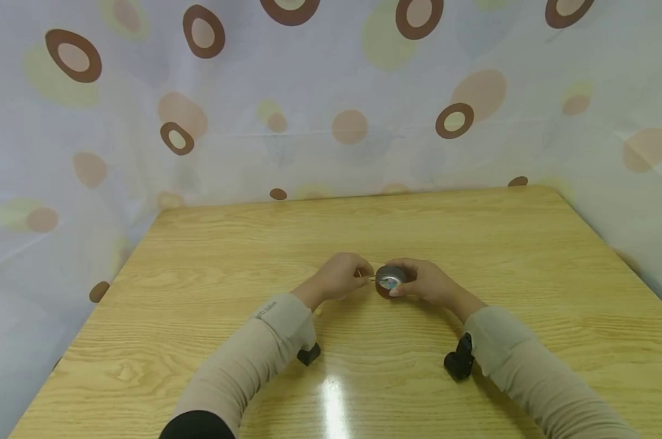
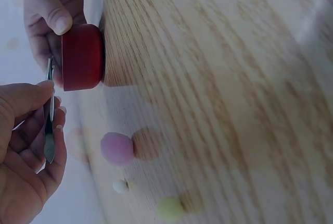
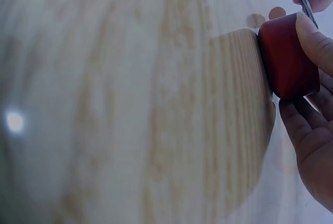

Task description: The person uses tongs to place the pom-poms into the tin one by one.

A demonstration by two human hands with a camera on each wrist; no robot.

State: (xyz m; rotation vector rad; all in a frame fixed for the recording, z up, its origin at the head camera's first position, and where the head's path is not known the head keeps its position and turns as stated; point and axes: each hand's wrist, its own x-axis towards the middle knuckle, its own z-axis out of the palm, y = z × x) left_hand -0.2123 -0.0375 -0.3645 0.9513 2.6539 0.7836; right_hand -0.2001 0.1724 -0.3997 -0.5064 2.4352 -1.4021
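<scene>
Looks partway done to me: left hand (image 1: 339,277) pinches tweezers (image 2: 49,143) over the red tin (image 2: 82,60) the right hand (image 1: 427,282) grips on the table (image 1: 243,244), coloured bits (image 1: 390,284) seem inside, while a pink ball (image 2: 117,148), white ball (image 2: 120,186) and yellow ball (image 2: 170,209) remain out.

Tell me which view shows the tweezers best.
The left wrist view: the tweezers show large in the left hand, mostly uncovered. Head view: small, at the red container. Right wrist view: only part, at upper right.

brn-ringed wht cloth (image 1: 309,73) behind & beside wood tbl (image 1: 254,235)
</scene>
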